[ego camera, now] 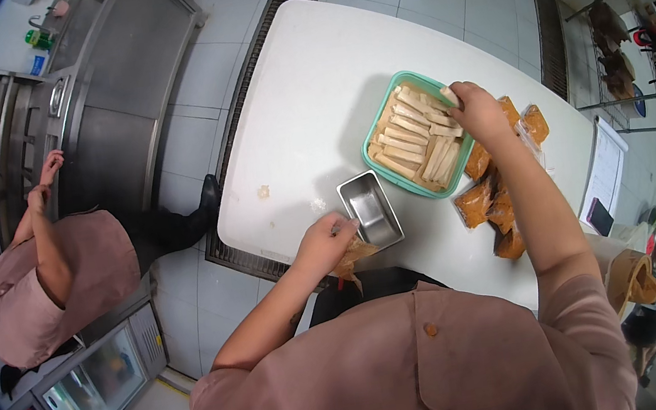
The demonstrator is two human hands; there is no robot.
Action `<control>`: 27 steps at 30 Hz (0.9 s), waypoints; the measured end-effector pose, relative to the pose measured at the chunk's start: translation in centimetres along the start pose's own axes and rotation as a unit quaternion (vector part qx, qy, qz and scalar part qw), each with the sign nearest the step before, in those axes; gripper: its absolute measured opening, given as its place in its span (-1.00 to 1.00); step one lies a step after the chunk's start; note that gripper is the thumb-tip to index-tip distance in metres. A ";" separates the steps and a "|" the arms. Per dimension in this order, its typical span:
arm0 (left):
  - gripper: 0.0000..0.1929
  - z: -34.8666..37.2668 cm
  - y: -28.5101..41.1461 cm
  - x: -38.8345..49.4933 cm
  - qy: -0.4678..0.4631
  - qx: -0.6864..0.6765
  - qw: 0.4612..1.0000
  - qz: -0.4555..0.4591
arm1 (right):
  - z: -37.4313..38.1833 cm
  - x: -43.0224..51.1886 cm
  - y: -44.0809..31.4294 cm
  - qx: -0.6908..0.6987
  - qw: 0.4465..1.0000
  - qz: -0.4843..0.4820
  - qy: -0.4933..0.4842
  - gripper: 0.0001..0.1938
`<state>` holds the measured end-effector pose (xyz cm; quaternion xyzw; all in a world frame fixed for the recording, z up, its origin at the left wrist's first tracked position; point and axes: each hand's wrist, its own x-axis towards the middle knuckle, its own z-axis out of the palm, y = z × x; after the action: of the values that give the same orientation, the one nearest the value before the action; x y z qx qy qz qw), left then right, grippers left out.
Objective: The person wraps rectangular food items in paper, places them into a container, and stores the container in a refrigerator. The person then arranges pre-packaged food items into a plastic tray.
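Note:
My right hand point(475, 109) holds a pale, stick-shaped food piece point(450, 96) over the right rim of a green plastic container point(378, 168). Inside lie several similar pale food sticks point(406, 136) in rows on a light brown layer. My left hand point(327, 243) grips a crumpled, thin brown bag or wrapper point(353, 259) at the table's near edge; its contents cannot be told. Just right of that hand stands a small rectangular steel pan point(371, 208) with nothing visible inside. Several clear bags of orange-brown food point(476, 204) lie right of the container, partly behind my right forearm.
The white table point(300, 95) bears crumbs and a whitish smear near its left part. A clipboard with paper point(604, 166) and a dark phone point(600, 217) lie at its right edge. A co-worker point(67, 273) stands at the left beside steel counters point(115, 121).

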<state>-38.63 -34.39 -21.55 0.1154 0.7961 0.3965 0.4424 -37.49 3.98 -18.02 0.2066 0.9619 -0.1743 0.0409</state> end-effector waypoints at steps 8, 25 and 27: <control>-0.67 1.7 -1.8 1.3 0.059 0.014 0.990 0.125 | 2.1 -1.6 0.9 -0.033 0.997 -0.009 0.071 -0.71; -0.69 3.3 -3.2 2.7 0.161 -0.016 0.981 0.109 | 5.2 -10.3 1.6 0.239 0.941 0.184 0.153 -0.50; -0.67 3.2 -3.1 2.6 0.233 0.042 0.959 0.158 | 4.1 -7.9 2.3 0.029 0.973 0.043 0.223 -0.62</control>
<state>-37.08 -33.40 -26.35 0.1621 0.8648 0.4435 0.1709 -29.27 1.47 -21.45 0.2827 0.9315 -0.1497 -0.1731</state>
